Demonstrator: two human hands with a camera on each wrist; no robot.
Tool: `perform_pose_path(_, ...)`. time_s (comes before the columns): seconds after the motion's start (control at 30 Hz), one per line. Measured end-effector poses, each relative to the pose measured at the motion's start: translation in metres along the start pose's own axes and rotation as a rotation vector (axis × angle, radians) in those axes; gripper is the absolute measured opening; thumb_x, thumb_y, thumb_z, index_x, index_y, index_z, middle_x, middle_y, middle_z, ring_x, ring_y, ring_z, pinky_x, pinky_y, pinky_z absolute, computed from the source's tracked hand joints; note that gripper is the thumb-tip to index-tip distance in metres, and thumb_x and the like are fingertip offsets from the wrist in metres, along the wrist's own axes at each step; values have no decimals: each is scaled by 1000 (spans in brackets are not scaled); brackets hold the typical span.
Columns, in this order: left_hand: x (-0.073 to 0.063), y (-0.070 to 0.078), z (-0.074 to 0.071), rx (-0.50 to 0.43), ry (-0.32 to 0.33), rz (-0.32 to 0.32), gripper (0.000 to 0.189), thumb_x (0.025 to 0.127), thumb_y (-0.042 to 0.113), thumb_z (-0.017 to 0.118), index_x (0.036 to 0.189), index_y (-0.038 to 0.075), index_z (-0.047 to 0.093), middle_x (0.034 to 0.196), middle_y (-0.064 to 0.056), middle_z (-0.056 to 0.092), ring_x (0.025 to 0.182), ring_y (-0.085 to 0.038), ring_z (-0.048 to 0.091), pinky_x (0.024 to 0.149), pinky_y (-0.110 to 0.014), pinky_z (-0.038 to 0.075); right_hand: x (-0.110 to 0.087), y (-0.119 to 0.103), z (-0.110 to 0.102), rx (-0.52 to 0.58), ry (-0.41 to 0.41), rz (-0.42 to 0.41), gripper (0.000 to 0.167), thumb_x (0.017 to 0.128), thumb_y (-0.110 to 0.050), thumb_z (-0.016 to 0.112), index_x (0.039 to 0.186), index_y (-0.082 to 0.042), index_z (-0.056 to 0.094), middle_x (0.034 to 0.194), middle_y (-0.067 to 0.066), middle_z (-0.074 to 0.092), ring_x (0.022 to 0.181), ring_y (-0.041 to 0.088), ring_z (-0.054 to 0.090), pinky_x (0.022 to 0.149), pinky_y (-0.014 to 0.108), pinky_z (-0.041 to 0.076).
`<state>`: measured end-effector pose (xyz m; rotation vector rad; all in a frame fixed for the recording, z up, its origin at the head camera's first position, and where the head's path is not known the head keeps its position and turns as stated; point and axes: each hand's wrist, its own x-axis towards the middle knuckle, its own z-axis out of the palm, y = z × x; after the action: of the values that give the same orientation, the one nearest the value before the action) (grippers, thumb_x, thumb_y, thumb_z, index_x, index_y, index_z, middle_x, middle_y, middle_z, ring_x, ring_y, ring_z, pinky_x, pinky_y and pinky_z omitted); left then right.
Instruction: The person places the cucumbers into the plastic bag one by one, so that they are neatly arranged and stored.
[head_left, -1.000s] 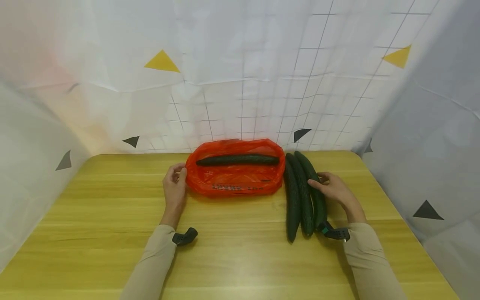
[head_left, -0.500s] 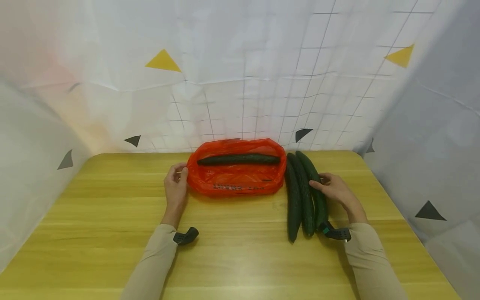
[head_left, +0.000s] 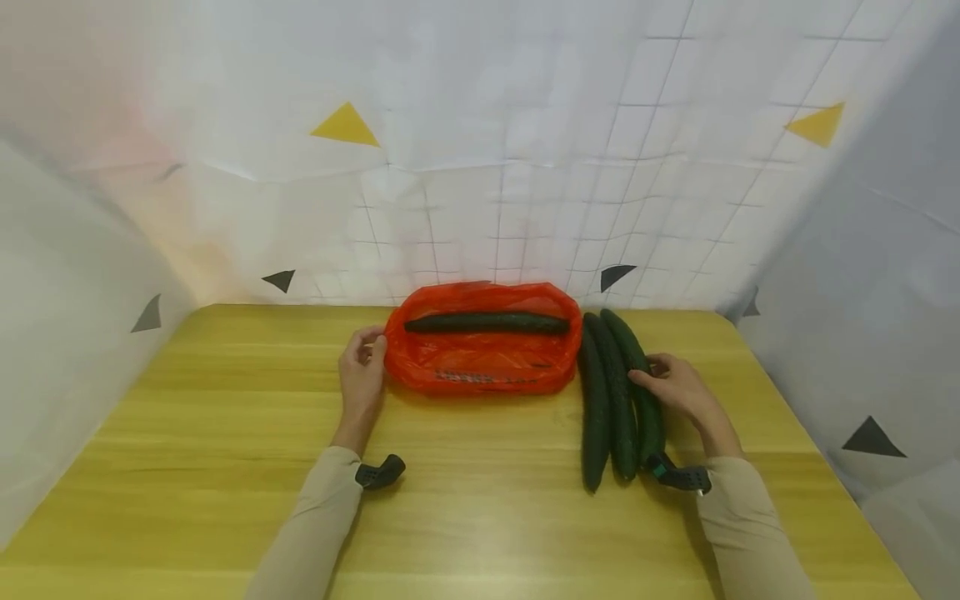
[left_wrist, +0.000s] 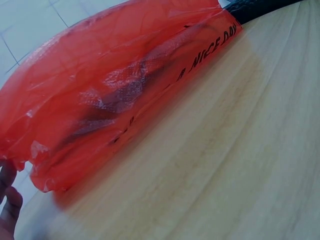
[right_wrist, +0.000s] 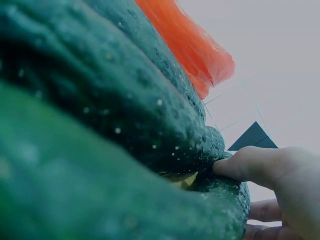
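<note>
Right wrist view: The right hand [right_wrist: 285, 180] is partly closed, thumb and fingers pinching the rightmost long, dark-green, bumpy cucumber [right_wrist: 100, 175]. Possible fault: lifting may drag the adjoining cucumber [right_wrist: 125, 95], since they lie close.

Left wrist view: The left hand [left_wrist: 10, 210], fingers bent, is at the left edge of the thin red plastic bag [left_wrist: 115, 95]; whether it pinches cannot be told. Possible fault: an unsupported rim may fold inward.

Head view: The bag sits far centre, just left of the leftmost cucumber [head_left: 596, 417]; a further cucumber [head_left: 487, 322] lies inside. Versus the earlier frame, everything appears slightly further right, suggesting camera movement; arrangement unchanged.

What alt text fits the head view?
A person's right hand grips the rightmost cucumber of three lying side by side on a wooden table. The left hand holds an open red bag with another cucumber inside.
</note>
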<state>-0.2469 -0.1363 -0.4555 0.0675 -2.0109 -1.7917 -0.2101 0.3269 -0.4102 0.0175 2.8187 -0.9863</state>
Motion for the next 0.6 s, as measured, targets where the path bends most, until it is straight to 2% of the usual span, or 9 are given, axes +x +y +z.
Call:
perform_pose_path(0.17, -1, 4, 1, -7, -19, -36, 22, 94, 22, 58, 111, 10, 65, 102, -5, 60, 75, -12, 51, 60, -18, 42, -1, 5, 2, 7, 14, 2, 73, 93, -44, 52, 138, 10, 35, 129, 38, 46, 118, 48, 46, 93, 54, 42)
perform_pose_path(0.4, -10, 33, -1, 4, -47, -7, 24, 94, 11, 56, 113, -2, 62, 104, -17, 60, 73, -12, 51, 60, -17, 42, -2, 5, 2, 27, 2, 10, 73, 93, -45, 52, 138, 9, 34, 130, 37, 45, 118, 48, 45, 94, 55, 42)
perform_pose_path(0.6, -11, 36, -1, 1, -36, -12, 23, 94, 11, 56, 112, -1, 62, 102, -15, 60, 72, -12, 51, 58, -17, 42, -1, 6, 2, 38, 5, -3, 74, 93, -47, 52, 139, 9, 34, 130, 37, 44, 118, 48, 45, 93, 55, 42)
